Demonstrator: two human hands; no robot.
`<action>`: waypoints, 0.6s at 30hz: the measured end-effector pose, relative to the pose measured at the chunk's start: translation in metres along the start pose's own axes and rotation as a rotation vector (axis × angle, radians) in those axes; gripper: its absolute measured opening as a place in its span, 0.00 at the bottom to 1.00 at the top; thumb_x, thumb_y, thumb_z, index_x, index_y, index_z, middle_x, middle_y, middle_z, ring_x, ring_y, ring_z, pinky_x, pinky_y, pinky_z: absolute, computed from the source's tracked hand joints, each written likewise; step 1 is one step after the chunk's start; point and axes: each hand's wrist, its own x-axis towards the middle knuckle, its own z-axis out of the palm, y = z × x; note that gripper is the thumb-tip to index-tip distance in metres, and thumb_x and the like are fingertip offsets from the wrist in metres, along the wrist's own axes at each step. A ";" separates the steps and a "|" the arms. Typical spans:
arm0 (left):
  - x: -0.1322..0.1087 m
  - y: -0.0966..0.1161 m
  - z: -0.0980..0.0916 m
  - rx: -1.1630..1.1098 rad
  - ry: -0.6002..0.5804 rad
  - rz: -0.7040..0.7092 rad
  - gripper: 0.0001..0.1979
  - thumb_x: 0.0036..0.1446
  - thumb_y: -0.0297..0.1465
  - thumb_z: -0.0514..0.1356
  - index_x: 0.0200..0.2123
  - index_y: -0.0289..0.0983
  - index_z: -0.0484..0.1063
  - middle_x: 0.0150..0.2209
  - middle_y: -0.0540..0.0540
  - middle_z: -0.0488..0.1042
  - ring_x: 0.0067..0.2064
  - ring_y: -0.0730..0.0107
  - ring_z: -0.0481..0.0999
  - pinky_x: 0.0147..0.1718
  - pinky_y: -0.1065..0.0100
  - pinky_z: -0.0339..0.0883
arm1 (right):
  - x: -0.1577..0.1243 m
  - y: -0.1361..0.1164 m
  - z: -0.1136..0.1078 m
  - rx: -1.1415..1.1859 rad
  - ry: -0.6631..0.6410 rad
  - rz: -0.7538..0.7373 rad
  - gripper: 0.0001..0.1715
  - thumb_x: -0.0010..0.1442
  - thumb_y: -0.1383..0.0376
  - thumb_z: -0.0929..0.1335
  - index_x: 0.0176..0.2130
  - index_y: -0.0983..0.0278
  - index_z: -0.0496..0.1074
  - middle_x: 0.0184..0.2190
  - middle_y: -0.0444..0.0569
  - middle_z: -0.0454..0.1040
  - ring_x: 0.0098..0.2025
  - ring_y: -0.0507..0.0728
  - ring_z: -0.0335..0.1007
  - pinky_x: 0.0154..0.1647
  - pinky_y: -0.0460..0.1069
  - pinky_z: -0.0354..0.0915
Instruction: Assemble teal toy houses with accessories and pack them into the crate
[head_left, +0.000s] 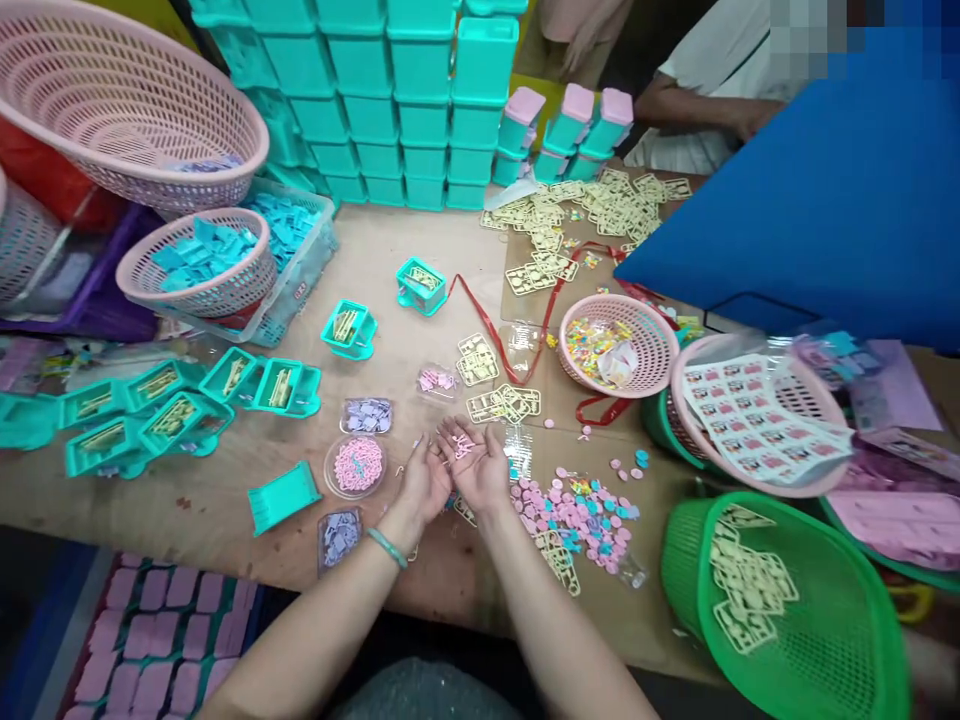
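Note:
My right hand [482, 468] is palm up and cupped, with several small pink plastic pieces [461, 447] lying across the palm and finger bases. Beside it, my left hand [426, 482] is also palm up, fingers loosely extended and no piece visible in it; a green bangle [388, 548] circles that wrist. Left of the hands stands a round tub of pink pieces [360, 466], between a tray of lilac parts [367, 414] and another lilac-filled tray [340, 540]. A small clear tray with pink parts [437, 382] lies just beyond my fingertips. Pink and blue discs [577, 515] are scattered right of my right forearm.
Teal boxes [397, 110] are stacked at the back; smaller teal boxes [176, 415] with cream parts stand left. Right are a pink basket [652, 375], sticker sheets [761, 415] and a green basket [840, 620]. A red ribbon [487, 335] crosses the table. A person's arm [705, 108] shows behind.

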 end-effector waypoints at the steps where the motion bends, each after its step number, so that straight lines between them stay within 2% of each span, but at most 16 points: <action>1: 0.002 -0.003 0.004 -0.024 -0.011 -0.015 0.13 0.68 0.34 0.53 0.38 0.37 0.77 0.40 0.43 0.82 0.49 0.67 0.80 0.58 0.65 0.70 | -0.003 0.003 0.004 -0.078 0.011 -0.089 0.27 0.66 0.44 0.64 0.42 0.62 0.79 0.46 0.53 0.82 0.54 0.61 0.76 0.66 0.62 0.62; 5: 0.009 -0.009 0.013 -0.052 -0.051 -0.112 0.15 0.68 0.32 0.52 0.39 0.34 0.78 0.39 0.40 0.82 0.48 0.62 0.81 0.57 0.60 0.71 | -0.022 0.011 0.011 -0.428 -0.035 -0.390 0.30 0.69 0.44 0.61 0.51 0.61 0.78 0.53 0.53 0.79 0.60 0.62 0.72 0.68 0.62 0.59; 9: 0.015 -0.012 0.011 -0.048 -0.045 -0.147 0.11 0.63 0.28 0.57 0.41 0.32 0.79 0.41 0.39 0.82 0.49 0.59 0.81 0.56 0.60 0.72 | -0.038 0.012 0.016 -0.638 -0.077 -0.537 0.30 0.71 0.46 0.59 0.57 0.59 0.75 0.59 0.52 0.75 0.64 0.61 0.67 0.70 0.62 0.56; 11: 0.017 -0.013 0.005 -0.041 -0.012 -0.142 0.08 0.60 0.25 0.60 0.40 0.33 0.79 0.41 0.41 0.82 0.46 0.63 0.82 0.54 0.63 0.73 | -0.040 0.014 0.014 -0.683 -0.054 -0.548 0.29 0.71 0.47 0.59 0.58 0.60 0.74 0.60 0.52 0.74 0.65 0.61 0.66 0.70 0.61 0.55; 13: 0.015 -0.013 -0.005 -0.022 0.034 -0.141 0.07 0.59 0.23 0.60 0.38 0.33 0.79 0.38 0.43 0.82 0.41 0.66 0.82 0.50 0.66 0.75 | -0.037 0.018 0.007 -0.655 0.023 -0.513 0.28 0.70 0.48 0.61 0.57 0.61 0.74 0.60 0.54 0.74 0.64 0.61 0.67 0.69 0.61 0.57; 18: 0.006 0.006 -0.032 0.056 0.163 -0.135 0.10 0.60 0.17 0.57 0.31 0.29 0.76 0.28 0.41 0.78 0.30 0.69 0.80 0.36 0.69 0.77 | -0.017 0.022 -0.034 -0.639 0.257 -0.377 0.21 0.58 0.52 0.72 0.47 0.62 0.76 0.49 0.52 0.79 0.54 0.60 0.73 0.61 0.58 0.64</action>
